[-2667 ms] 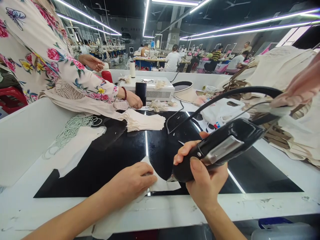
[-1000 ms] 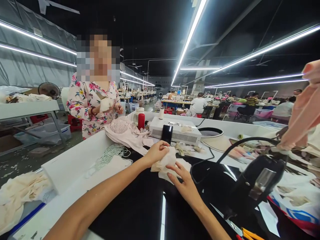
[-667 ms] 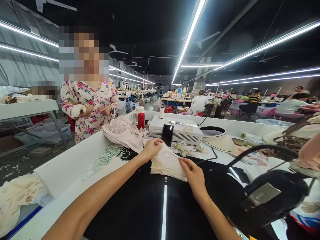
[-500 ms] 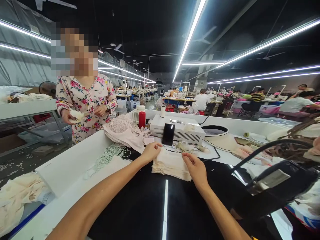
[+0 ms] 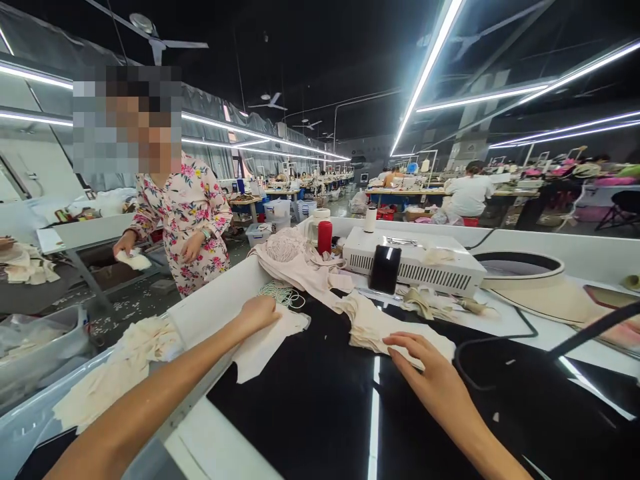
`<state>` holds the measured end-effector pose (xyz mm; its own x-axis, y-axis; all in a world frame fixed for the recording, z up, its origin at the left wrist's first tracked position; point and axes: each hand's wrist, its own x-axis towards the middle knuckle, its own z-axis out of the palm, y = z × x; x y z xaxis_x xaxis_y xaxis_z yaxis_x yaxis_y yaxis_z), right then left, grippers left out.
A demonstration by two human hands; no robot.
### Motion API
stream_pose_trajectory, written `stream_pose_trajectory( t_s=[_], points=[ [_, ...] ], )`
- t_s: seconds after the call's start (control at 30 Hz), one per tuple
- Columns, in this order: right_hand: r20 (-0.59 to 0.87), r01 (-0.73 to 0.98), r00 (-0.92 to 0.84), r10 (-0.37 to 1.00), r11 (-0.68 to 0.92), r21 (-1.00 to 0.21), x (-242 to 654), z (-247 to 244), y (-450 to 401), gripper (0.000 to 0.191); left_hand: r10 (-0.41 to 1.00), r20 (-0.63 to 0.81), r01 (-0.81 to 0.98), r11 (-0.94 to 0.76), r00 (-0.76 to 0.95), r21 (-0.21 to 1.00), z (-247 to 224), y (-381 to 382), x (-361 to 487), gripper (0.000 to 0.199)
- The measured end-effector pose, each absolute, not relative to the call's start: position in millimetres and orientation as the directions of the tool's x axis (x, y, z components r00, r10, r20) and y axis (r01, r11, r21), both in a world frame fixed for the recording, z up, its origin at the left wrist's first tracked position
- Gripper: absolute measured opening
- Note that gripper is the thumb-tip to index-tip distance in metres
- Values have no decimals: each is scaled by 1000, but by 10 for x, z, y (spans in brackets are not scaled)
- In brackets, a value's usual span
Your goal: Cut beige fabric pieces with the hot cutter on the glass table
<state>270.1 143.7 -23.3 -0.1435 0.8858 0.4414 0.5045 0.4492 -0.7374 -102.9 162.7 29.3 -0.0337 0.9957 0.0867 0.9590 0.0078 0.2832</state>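
Note:
My left hand is closed, its fingers pinching the upper edge of a cream fabric piece at the left of the glossy black work surface. Right beside it, a tangle of pale green cord is partly covered. My right hand holds nothing; its fingers are apart and extend over a layered stack of cream fabric pieces, seemingly resting on its near edge. Just behind the stack, a dark phone leans upright against a white slotted box.
Bunched pale fabric, a red thread cone and a white cone stand at the back. Fabric scraps lie before the box. A black cable curves at right. Cream fabric fills a bin at left. A co-worker stands beyond the table.
The view has turned left. My left hand has moved left from the stack to the separate fabric piece and closed on it. My right hand stays at the stack, its fingers now more spread.

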Motion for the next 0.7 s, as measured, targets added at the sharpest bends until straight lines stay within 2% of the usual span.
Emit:
stream_pose_trajectory(
  t_s=[0.1, 0.17, 0.33, 0.47, 0.6, 0.7],
  points=[
    [389, 489, -213, 896, 443, -751, 2621, -224, 1308, 31, 995, 9, 972, 97, -101, 214, 167, 1508, -1093, 30],
    [359, 483, -258, 897, 441, -756, 2577, -212, 1226, 30, 993, 11, 974, 117, -121, 193, 119, 1471, -1090, 30],
    [300, 474, -338, 892, 437, -764, 2454, -196, 1026, 29, 994, 69, 978, 74, -89, 195, 135, 1402, -1099, 29],
    [247, 432, -382, 891, 408, -804, 2323, -207, 864, 29, 985, 163, 970, 7, -48, 242, 240, 1260, -1108, 24],
    [106, 327, -402, 909, 251, -911, 2169, -211, 758, 35, 970, 240, 935, -127, 46, 330, 409, 1007, -1005, 30],
    [-20, 166, -404, 915, 51, -985, 2044, -174, 700, 53, 957, 251, 880, -243, 147, 408, 524, 785, -828, 29]
  ],
)
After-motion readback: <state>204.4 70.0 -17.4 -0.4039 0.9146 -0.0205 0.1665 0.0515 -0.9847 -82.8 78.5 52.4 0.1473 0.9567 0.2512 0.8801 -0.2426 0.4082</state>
